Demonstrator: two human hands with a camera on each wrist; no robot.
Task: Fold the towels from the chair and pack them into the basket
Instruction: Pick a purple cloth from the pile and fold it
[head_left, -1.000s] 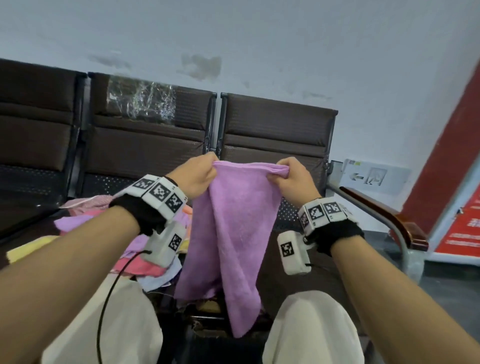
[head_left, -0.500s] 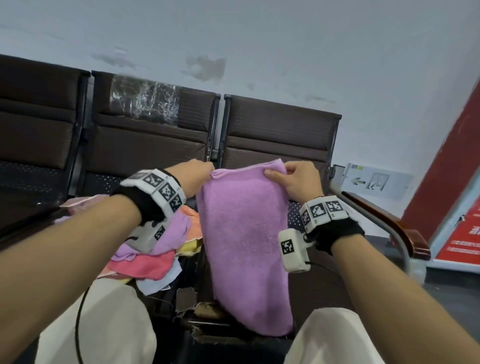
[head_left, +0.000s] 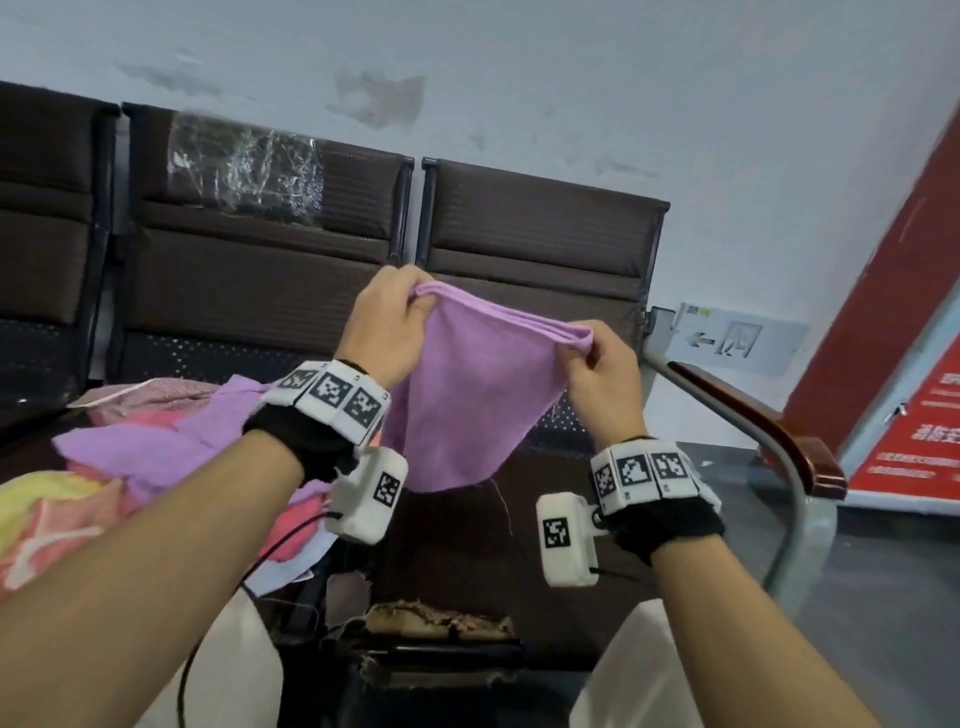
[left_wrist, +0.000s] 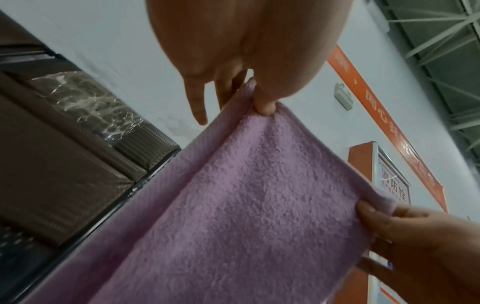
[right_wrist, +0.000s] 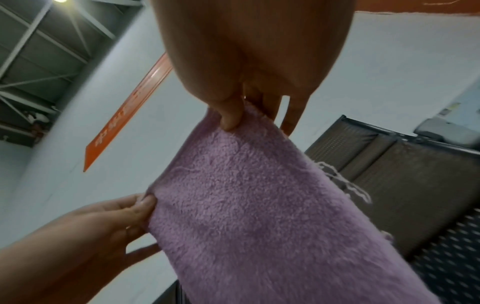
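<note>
Pale wall (head_left: 571, 78) behind dark brown seats (head_left: 540, 234), red panel (head_left: 904, 291) right, grey floor (head_left: 883, 597).

Towel (head_left: 467, 400) hangs before the chair (head_left: 535, 244), heap (head_left: 156, 447) (other towels) left.

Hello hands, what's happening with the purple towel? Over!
Left hand, right hand pinch purple towel top corners. Towel hangs midair. Nothing blocking. Basket unseen.
</note>
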